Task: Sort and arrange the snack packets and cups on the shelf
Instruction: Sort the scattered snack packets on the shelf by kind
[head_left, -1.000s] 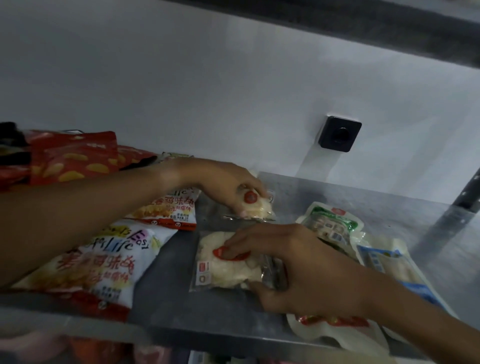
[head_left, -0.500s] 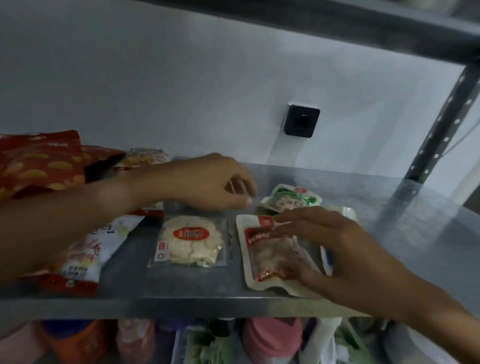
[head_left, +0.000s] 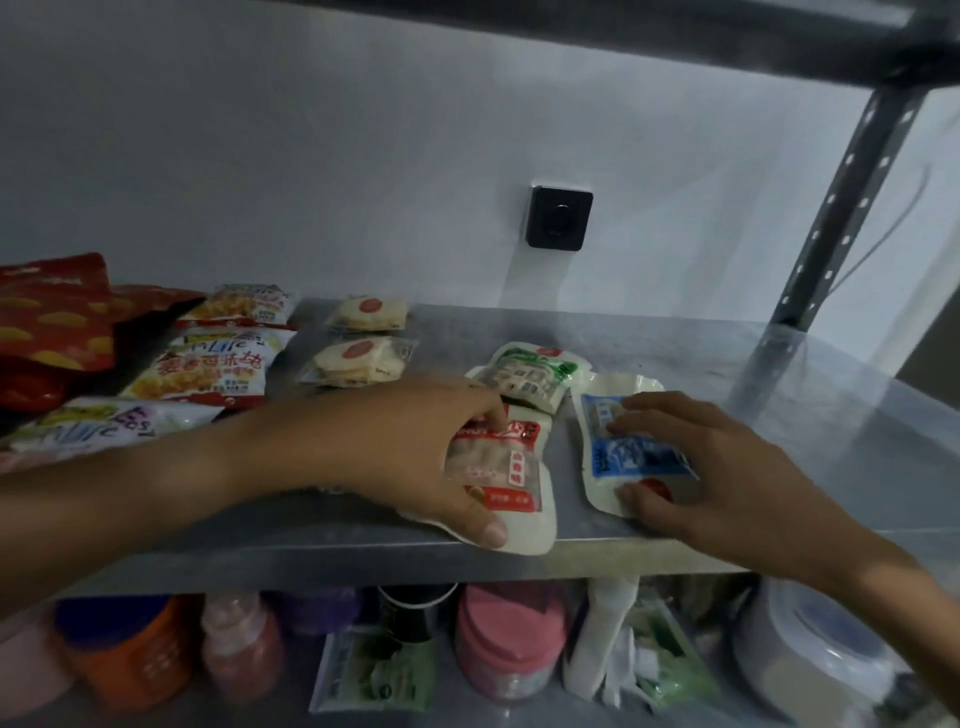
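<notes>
On the metal shelf, my left hand grips a red-and-white snack packet near the front edge, thumb on its front corner and fingers at its top. My right hand holds a blue-and-white packet beside it, fingers on top and thumb at its near end. A green-and-white packet lies just behind both. Two clear packets with red round labels lie further back, left of centre.
White and yellow chip bags and red bags fill the shelf's left side. A black wall socket sits behind, and a perforated upright stands at the right. Jars, bottles and packets crowd the shelf below.
My left hand has come forward from the clear packets onto the red-and-white packet. My right hand has left that packet and taken the blue-and-white one to its right.
</notes>
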